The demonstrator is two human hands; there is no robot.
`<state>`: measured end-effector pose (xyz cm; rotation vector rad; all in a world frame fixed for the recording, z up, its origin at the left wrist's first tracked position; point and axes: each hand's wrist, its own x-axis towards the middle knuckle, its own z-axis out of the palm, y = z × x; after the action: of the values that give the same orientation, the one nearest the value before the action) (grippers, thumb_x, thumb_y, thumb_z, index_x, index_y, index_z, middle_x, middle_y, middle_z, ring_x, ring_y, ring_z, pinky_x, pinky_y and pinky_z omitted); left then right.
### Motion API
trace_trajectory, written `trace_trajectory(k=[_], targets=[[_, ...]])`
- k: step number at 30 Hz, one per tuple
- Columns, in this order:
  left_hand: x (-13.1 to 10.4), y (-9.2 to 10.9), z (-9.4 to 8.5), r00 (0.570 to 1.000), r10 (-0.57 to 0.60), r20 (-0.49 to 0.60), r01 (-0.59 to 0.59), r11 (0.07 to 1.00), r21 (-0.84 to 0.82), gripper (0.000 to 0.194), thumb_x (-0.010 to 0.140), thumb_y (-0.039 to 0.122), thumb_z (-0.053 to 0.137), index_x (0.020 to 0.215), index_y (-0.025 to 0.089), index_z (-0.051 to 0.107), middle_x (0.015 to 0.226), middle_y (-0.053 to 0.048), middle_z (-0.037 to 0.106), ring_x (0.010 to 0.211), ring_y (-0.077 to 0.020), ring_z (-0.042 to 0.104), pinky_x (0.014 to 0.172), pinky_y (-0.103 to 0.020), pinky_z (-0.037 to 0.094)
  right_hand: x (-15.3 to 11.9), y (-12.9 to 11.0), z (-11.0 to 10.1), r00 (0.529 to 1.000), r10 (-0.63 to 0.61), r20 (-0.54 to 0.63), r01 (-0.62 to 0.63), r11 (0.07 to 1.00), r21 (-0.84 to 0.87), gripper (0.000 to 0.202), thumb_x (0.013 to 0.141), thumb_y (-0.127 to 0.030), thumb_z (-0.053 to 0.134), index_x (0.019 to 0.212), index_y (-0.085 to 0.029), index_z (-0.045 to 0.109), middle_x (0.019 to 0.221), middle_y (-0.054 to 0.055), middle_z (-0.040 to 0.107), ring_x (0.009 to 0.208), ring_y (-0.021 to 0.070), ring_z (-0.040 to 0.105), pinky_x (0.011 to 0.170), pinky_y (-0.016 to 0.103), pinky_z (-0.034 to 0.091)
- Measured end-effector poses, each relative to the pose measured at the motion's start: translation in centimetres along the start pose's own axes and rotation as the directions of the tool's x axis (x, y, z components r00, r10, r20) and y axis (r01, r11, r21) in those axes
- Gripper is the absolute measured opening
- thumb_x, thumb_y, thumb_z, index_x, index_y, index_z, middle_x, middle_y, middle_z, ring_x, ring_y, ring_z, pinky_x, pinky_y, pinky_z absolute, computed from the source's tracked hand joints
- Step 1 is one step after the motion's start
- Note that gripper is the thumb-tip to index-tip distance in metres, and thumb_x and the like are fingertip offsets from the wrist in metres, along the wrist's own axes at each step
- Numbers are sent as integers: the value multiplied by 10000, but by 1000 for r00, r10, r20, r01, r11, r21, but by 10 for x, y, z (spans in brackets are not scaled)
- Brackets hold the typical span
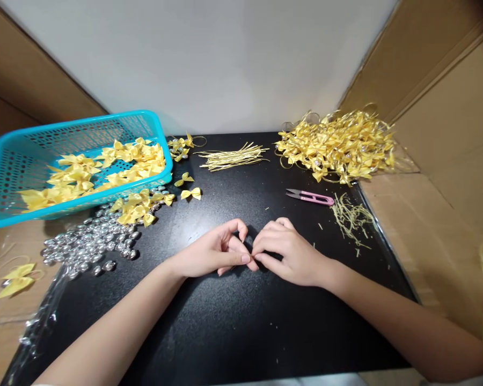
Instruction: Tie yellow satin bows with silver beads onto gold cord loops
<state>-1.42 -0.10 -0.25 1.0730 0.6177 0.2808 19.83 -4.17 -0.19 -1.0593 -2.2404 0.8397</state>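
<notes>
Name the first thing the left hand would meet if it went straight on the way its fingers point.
The right hand, whose fingertips lie right ahead of the left hand; they look touching or nearly so, though depth is hard to judge here.

cardboard panels (422, 59), both sides | pale wall (245, 64) behind | black tabletop (225, 332)

I see a black table (225, 332). Many silver beads (86, 244) lie on the left, with yellow bows (191, 193) beside and on top of them. A bunch of thin gold strings (233, 158) lies far in the middle. Far right is a big pile of looped bows (338, 145). Nearer, pink snips (312, 197) lie by cut string bits (352, 219).
</notes>
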Motion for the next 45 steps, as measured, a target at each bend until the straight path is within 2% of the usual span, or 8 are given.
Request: trace_trajectory(k=[10,14,19,21,24,28,34,45], targets=[[2,5,5,996,-69,-55,77,986,146,356,807,363,720,1028,157,532,836,-75,774,381,-23,385,342,-130,309,1,5,-16,978,-54,-204,42,997,-62,107,799,-112,589,727,-185,619,755,-18,672,760,135,573,792,349,307],[2,13,9,991,-109,-79,124,970,210,379,779,459,709,920,113,639,839,-93,771,393,-29,388,346,-149,295,1,3,-23,968,-76,-238,54,994,-96,124,795,-118,594,711,-197,638,735,-17,664,744,138,573,782,357,313],[-9,65,20,987,-44,-151,94,934,345,300,810,414,681,790,115,663,767,-72,768,423,-38,426,395,-156,298,2,-18,-52,973,-45,-225,15,991,-133,196,778,-131,630,938,-234,673,951,14,701,906,189,592,866,401,334],[-16,94,27,984,40,-176,34,915,402,253,824,371,675,795,120,672,751,-68,766,513,-66,550,480,-158,383,6,-37,-72,959,-91,-268,44,983,-177,229,779,-157,656,994,-235,662,999,22,692,932,194,588,881,405,339],[-26,131,40,969,179,-169,-72,864,497,210,837,335,670,807,127,675,783,-72,766,734,-142,688,658,-205,493,17,-69,-98,923,-194,-333,115,963,-243,235,775,-208,691,1007,-229,662,1022,30,686,936,196,585,868,393,357],[-37,156,55,934,329,-138,-207,815,541,187,856,310,654,811,131,685,796,-64,757,759,-158,700,693,-229,521,31,-97,-113,887,-247,-390,100,928,-359,133,790,-214,684,922,-231,676,968,12,705,903,194,592,883,408,334],[-44,152,59,914,358,-192,-201,810,552,147,823,274,702,800,129,704,746,-51,744,692,-140,665,633,-202,486,39,-103,-103,870,-279,-406,100,907,-409,115,830,-162,610,738,-227,636,813,-15,705,803,171,569,886,416,307],[-37,135,47,934,287,-214,-149,856,495,150,837,278,686,809,131,683,756,-50,748,716,-147,674,673,-217,494,46,-93,-95,905,-227,-360,86,926,-369,109,817,-164,593,722,-208,625,757,-17,691,775,159,570,865,390,296]])
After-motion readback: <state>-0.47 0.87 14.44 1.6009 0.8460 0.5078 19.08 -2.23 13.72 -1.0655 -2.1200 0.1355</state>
